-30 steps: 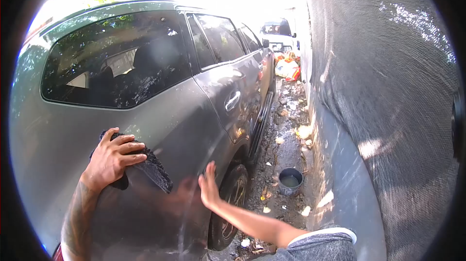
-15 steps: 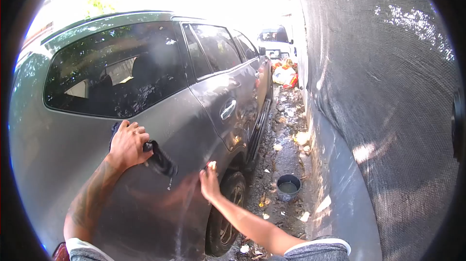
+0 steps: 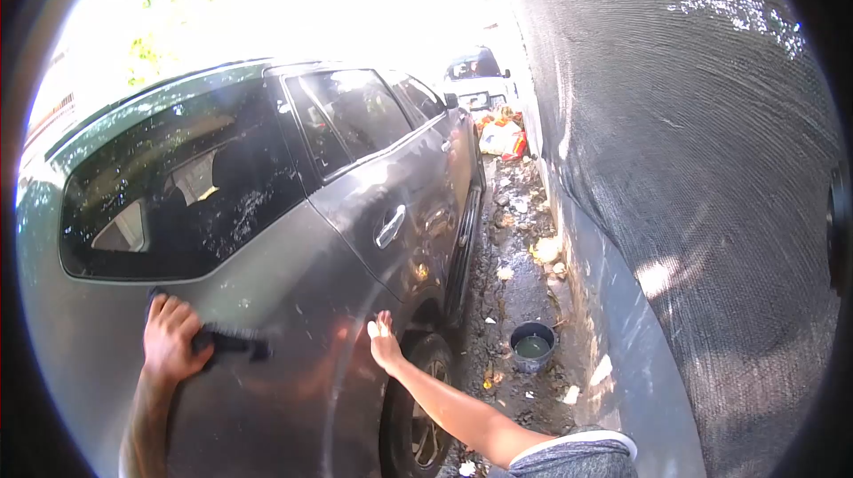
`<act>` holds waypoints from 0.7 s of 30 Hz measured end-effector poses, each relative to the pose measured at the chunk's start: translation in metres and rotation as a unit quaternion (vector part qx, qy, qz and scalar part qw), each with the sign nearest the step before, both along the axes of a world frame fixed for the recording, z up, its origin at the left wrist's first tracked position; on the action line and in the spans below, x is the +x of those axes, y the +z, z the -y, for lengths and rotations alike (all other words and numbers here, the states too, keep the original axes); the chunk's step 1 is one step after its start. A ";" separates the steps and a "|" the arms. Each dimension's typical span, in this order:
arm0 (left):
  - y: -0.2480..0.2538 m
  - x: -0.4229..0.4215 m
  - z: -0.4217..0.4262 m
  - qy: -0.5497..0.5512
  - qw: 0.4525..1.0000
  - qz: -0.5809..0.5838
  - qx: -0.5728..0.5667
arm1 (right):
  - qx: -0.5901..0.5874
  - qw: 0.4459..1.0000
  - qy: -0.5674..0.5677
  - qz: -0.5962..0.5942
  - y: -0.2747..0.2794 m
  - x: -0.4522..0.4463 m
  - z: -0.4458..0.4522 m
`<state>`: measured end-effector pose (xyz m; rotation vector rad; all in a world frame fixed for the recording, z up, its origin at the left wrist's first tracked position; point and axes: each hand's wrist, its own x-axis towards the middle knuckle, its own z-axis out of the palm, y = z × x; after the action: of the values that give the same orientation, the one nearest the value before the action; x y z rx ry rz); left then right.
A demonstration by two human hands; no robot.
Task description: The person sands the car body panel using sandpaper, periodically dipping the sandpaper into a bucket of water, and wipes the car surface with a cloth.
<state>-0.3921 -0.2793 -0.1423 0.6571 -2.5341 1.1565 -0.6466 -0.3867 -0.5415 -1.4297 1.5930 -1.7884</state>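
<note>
My left hand [image 3: 173, 336] is closed around a dark wet-looking cloth [image 3: 233, 342] and presses it to the side panel of a dark grey car [image 3: 267, 398], below the rear side window [image 3: 169, 185]. The cloth's loose end sticks out to the right, slightly blurred. Against the same panel, just above the rear wheel [image 3: 426, 416], rests my right hand [image 3: 384, 345]. Its fingers point upward, with bright light on the fingertips, and I see nothing held in it. The chrome door handle [image 3: 390, 227] is above and beyond that hand.
A dark bucket [image 3: 533, 346] with liquid stands on the wet, littered ground [image 3: 506, 291] between car and wall. Black netting [image 3: 693, 167] hangs along the right. Farther down the passage are colourful bags [image 3: 502, 138] and another vehicle [image 3: 475, 78].
My left hand has slid the cloth left across the panel, and the cloth's loose end now lies more level. My right hand stays near the wheel arch. The view has tilted.
</note>
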 end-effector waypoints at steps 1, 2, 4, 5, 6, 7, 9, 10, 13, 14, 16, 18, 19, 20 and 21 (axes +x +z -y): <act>0.004 0.010 -0.010 -0.016 1.000 -0.012 -0.004 | 0.001 0.995 0.012 0.096 0.017 0.011 -0.020; 0.008 0.014 -0.014 -0.019 1.000 -0.012 -0.005 | 0.038 0.989 0.143 -0.002 0.011 0.016 -0.038; 0.005 0.024 -0.017 -0.022 0.999 -0.022 0.005 | 0.064 0.991 0.107 0.039 0.009 0.052 -0.081; 0.002 0.024 -0.016 -0.021 0.999 -0.030 0.009 | 0.080 0.987 0.133 0.029 0.007 0.048 -0.089; 0.003 0.020 -0.015 -0.005 0.999 -0.029 0.013 | 0.084 0.985 0.144 0.044 0.004 0.032 -0.073; 0.005 0.016 -0.014 0.012 0.999 -0.028 0.017 | 0.088 0.982 0.155 0.060 0.003 0.008 -0.041; 0.006 0.017 -0.014 0.002 0.999 -0.037 0.025 | 0.051 0.988 0.080 0.126 -0.025 -0.026 0.030; 0.004 0.019 -0.012 -0.011 0.999 -0.042 0.029 | 0.064 0.981 0.113 0.143 -0.016 -0.028 0.020; 0.007 0.018 -0.010 -0.021 0.998 -0.050 0.043 | 0.049 0.946 0.247 0.205 0.003 0.010 -0.066; 0.006 0.019 -0.008 -0.031 0.998 -0.044 0.044 | 0.068 0.965 0.213 0.139 -0.003 0.030 -0.091; 0.003 0.024 -0.003 -0.028 0.997 -0.050 0.054 | 0.069 0.947 0.242 0.198 -0.011 0.022 -0.076; 0.005 0.024 -0.002 -0.018 0.997 -0.041 0.070 | 0.086 0.892 0.292 0.335 0.012 -0.005 -0.029; 0.006 0.024 -0.002 -0.022 0.997 -0.041 0.062 | 0.072 0.916 0.242 0.311 0.013 -0.020 0.003; 0.004 0.024 -0.002 -0.024 0.997 -0.041 0.059 | 0.064 0.937 0.191 0.284 -0.004 -0.032 0.029; 0.003 0.024 -0.001 -0.016 0.996 -0.036 0.076 | 0.057 0.955 0.142 0.253 -0.024 -0.034 0.033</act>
<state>-0.3677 -0.2781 -0.1392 0.6795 -2.5797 0.9198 -0.6801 -0.4201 -0.5650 -0.9801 1.1414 -1.6819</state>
